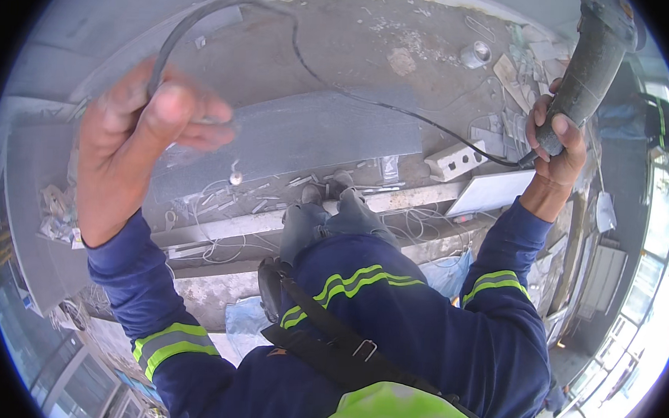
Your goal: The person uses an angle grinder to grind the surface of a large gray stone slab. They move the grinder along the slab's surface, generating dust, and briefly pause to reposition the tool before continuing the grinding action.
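Observation:
My right hand (558, 164), raised at the right, is wrapped round the rear end of a dark angle grinder (590, 75). The tool points upward, and its head is partly cut off at the top edge. From its rear end a black power cord (415, 116) runs left, then loops up and over to my left hand (138, 123). That hand is lifted at the left and blurred by motion. The cord passes in between its thumb and fingers, which are bent round it loosely.
A long grey slab (293, 135) lies ahead of my feet. Nearby are a white block with holes (456, 161), a pale tile (490, 193), a metal can (476, 54) and rubble. Loose thin wires (216, 237) trail along a ledge. Another person (649, 119) is at the far right.

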### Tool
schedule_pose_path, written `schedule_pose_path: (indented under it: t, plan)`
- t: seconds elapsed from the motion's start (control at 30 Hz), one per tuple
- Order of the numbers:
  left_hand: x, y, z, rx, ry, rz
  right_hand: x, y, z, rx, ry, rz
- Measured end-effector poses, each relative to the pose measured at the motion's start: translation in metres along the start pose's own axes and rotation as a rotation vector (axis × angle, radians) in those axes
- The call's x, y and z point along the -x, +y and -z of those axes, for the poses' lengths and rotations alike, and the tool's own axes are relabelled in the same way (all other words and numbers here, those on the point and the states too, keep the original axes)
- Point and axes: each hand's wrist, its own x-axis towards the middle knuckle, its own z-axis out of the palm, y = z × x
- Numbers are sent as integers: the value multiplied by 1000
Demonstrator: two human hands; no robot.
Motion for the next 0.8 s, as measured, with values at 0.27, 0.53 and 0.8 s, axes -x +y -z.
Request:
schedule_pose_path:
  t: [0.27,0.53,0.8]
  plan:
    - [-148,77,-158,446,-445,-428,83,-54,71,81,197,70]
    - [-189,143,-310,585,-732,-482,142,-62,142,92,362,101]
    - [-251,163,-538,674,-861,-466,161,-41,332,183,521,52]
